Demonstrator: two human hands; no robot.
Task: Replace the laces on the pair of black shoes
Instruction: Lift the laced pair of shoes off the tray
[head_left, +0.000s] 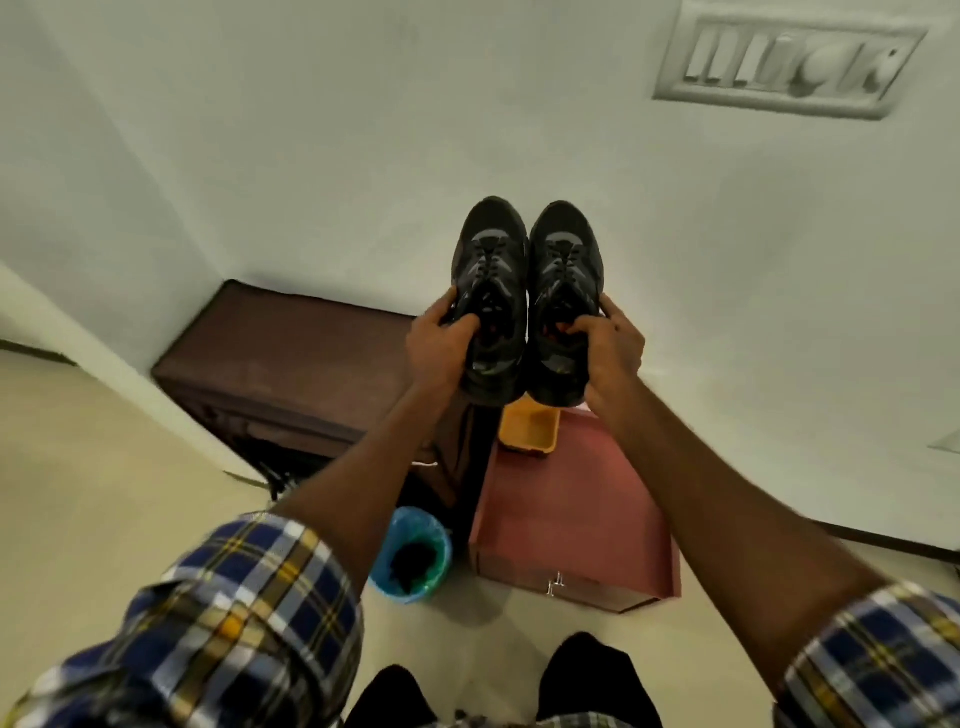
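Note:
Two black laced shoes are held up side by side in front of the white wall, toes pointing away from me. My left hand (440, 345) grips the left shoe (492, 270) at its collar, thumb inside the opening. My right hand (608, 343) grips the right shoe (565, 270) the same way, fingers curled over the collar. Dark laces run through the eyelets of both shoes. Both heels hang above the furniture below.
Below the shoes stand a brown fabric-covered cabinet (280, 358), a reddish wooden cabinet (571, 509) with a yellow tray (530, 428) on it, and a blue-lined bin (413, 556) on the pale floor. A switch panel (789, 62) is on the wall at upper right.

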